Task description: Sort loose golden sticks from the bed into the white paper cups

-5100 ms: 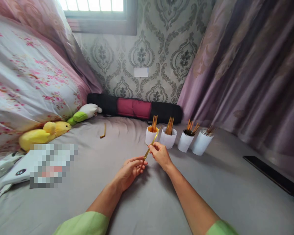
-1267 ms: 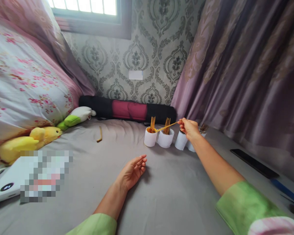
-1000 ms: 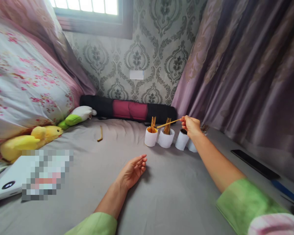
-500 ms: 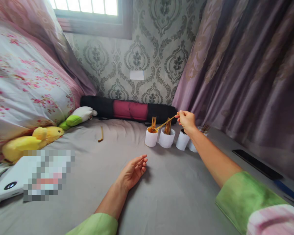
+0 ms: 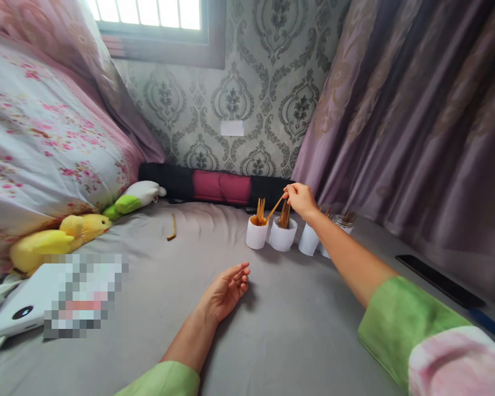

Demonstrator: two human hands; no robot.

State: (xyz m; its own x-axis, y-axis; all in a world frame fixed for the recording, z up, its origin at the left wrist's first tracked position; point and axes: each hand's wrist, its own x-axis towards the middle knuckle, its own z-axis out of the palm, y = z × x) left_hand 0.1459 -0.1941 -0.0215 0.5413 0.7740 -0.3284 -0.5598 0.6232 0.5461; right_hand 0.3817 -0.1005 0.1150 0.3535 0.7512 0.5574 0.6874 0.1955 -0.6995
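Observation:
My right hand (image 5: 300, 199) pinches the upper end of a thin golden stick (image 5: 275, 209), which looks like a straw. The stick leans, its lower end inside the leftmost white-wrapped cup (image 5: 256, 237), where several golden sticks (image 5: 261, 208) stand upright. Just right of that cup, a wider white-wrapped cup (image 5: 282, 241) holds a bunch of brownish-gold sticks (image 5: 286, 214), partly behind my fingers. My left hand (image 5: 226, 291) rests on the grey sheet (image 5: 272, 330) in front of the cups, fingers loosely curled and apart, holding nothing.
Another white-wrapped cup (image 5: 308, 242) and a glass jar with sticks (image 5: 344, 221) stand partly behind my right forearm. A bent golden piece (image 5: 172, 228) lies on the sheet. Plush toys (image 5: 45, 247) and a white device (image 5: 25, 302) are at left, a black phone-like slab (image 5: 439, 280) at right.
My right hand has moved left and slightly up, tilting the stick steeper with its lower end in the leftmost cup. My left hand keeps its place on the sheet.

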